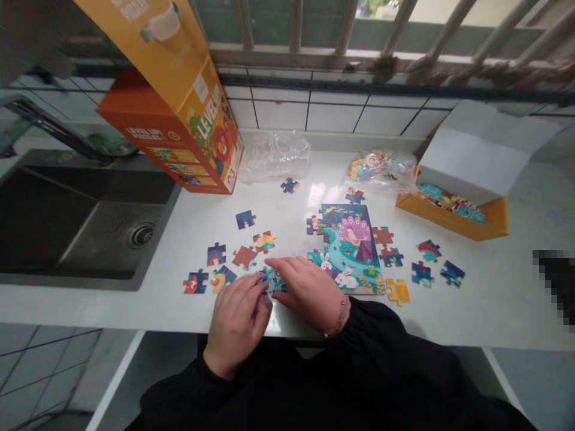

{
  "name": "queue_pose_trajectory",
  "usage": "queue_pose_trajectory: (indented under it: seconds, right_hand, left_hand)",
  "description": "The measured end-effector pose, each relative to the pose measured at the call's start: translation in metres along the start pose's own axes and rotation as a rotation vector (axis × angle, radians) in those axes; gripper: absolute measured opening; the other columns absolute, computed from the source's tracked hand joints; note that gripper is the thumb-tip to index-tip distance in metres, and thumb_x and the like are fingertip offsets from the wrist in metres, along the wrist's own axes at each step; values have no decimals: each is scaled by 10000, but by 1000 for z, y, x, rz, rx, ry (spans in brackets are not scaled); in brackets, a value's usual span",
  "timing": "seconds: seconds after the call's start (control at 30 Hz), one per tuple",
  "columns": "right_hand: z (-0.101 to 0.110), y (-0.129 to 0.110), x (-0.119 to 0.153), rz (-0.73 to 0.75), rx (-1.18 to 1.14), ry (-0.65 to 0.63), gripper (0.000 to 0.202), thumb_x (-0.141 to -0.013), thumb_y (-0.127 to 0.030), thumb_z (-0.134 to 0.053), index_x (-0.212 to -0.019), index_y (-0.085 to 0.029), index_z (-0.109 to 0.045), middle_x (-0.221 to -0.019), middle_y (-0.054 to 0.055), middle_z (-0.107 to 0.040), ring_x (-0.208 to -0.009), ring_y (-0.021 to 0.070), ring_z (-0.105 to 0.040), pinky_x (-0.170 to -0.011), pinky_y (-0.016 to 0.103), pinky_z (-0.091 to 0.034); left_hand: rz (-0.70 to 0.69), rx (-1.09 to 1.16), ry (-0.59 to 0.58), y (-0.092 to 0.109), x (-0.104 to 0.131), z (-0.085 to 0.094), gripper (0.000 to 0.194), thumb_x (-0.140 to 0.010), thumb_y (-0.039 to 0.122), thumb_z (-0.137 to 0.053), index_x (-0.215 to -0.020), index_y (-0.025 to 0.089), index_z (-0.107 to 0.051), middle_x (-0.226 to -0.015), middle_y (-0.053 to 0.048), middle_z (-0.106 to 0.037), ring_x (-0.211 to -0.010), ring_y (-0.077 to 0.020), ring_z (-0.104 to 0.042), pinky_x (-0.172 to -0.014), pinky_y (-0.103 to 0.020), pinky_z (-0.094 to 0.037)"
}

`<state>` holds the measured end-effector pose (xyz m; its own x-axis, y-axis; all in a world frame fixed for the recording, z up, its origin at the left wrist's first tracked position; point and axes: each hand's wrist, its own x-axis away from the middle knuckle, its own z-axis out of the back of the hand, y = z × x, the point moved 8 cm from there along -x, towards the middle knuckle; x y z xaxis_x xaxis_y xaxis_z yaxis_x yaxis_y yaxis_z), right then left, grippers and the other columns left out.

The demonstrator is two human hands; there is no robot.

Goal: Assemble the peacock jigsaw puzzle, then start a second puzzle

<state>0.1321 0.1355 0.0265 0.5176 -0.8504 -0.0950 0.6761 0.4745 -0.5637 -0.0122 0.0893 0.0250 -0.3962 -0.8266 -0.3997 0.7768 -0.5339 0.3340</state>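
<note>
Close to the counter's front edge, my left hand [238, 317] and my right hand [309, 290] meet over teal-blue puzzle pieces [275, 282]. Both hands have curled fingers pressed on these pieces, which they partly cover. Just right of them lies a partly joined puzzle [354, 239] with a purple peacock and white rabbits; my right hand overlaps its lower left side. Loose pieces lie left of my hands, among them a brown piece [245, 257], a dark blue piece [245, 219] and a piece with a red animal [196, 281]. A yellow piece [398, 291] touches or nearly touches the puzzle's lower right corner.
A tall orange puzzle box [179, 131] stands beside the sink [157, 263] on the left. Crumpled clear plastic [276, 157] and a bag of pieces [381, 166] lie along the wall. At right, an open yellow box [449, 218] holds pieces. Several loose pieces [422, 273] lie before it.
</note>
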Motion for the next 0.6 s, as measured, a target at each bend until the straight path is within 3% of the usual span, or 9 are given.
queue_pose_trajectory:
  seconds: [0.2, 0.4, 0.6]
  right_hand:
    - [29, 33, 45, -78, 59, 180, 389, -1009, -276, -722, -1392, -251, -655, -1378, 115, -714, -1328, 334, -612, -1155, 562, -527]
    - [17, 39, 75, -125, 149, 162, 463, -1002, -289, -708, -1457, -262, -626, -1569, 121, -614, -1538, 380, -461, -1270, 641, -397]
    - [7, 40, 85, -135, 182, 157, 446, -1016, -308, -683, -1456, -268, -623, -1627, 112, -579, -1593, 377, -401, -1322, 666, -282]
  left_hand:
    - [-4, -28, -81, 1, -2, -8, 249, -1011, 180, -635, -1218, 237, -762, -1359, -116, -775, -1233, -300, -721, -1073, -506, -519]
    - [-31, -38, -70, 2, -5, -3, 200, -1023, 184, -629, -1177, 203, -756, -1322, -126, -782, -1205, -305, -716, -1040, -494, -518]
    - [-18, -90, -75, 2, -7, -4, 189, -1014, 190, -643, -1173, 202, -745, -1328, -128, -779, -1206, -323, -720, -1034, -497, -509]
